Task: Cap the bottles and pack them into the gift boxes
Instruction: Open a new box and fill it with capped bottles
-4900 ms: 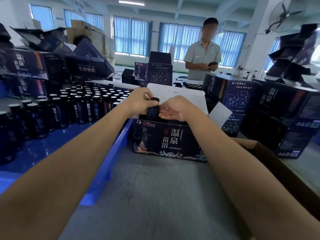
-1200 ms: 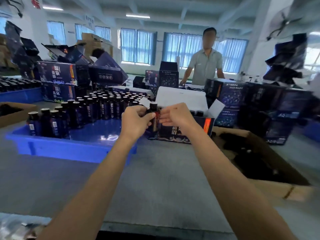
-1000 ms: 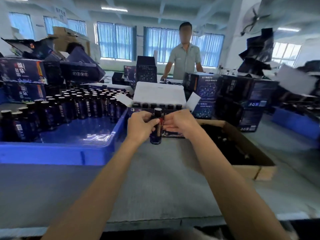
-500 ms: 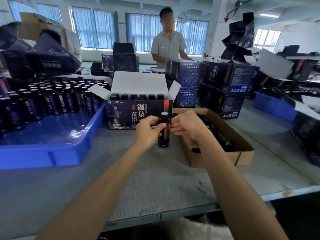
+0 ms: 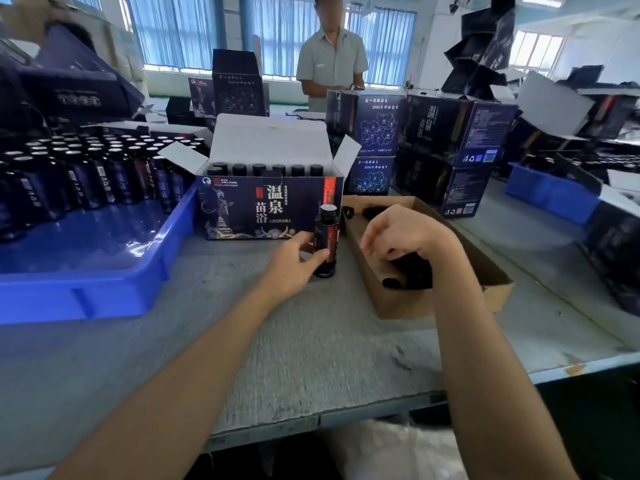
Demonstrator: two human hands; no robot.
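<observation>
Dark navy card makes up the open gift box [image 5: 266, 211], whose front carries large pale characters 温泉 over 苗浴, with smaller print too fine to read. Six black bottle tops show in a row inside it, under the raised white lid flap. One small dark bottle [image 5: 326, 242] with a red label strip and a black cap stands upright on the grey table [image 5: 277, 341], just before the box's right front corner and beside a brown cardboard tray [image 5: 391, 301]. The left hand [image 5: 294, 261] grasps this bottle low on its body, thumb across the front and fingers round the back. The right hand [image 5: 405, 237] hangs over the cardboard tray, apart from the bottle, its fingers loosely curled downward with nothing seen in them. Loose black caps [image 5: 391, 282] lie in that tray; their number cannot be counted. To the left, a blue plastic tray [image 5: 104, 282] holds dozens of like bottles [image 5: 86, 174] standing in rows. Behind on the right, closed gift boxes [image 5: 450, 133] stand stacked, one side reading 温泉.
</observation>
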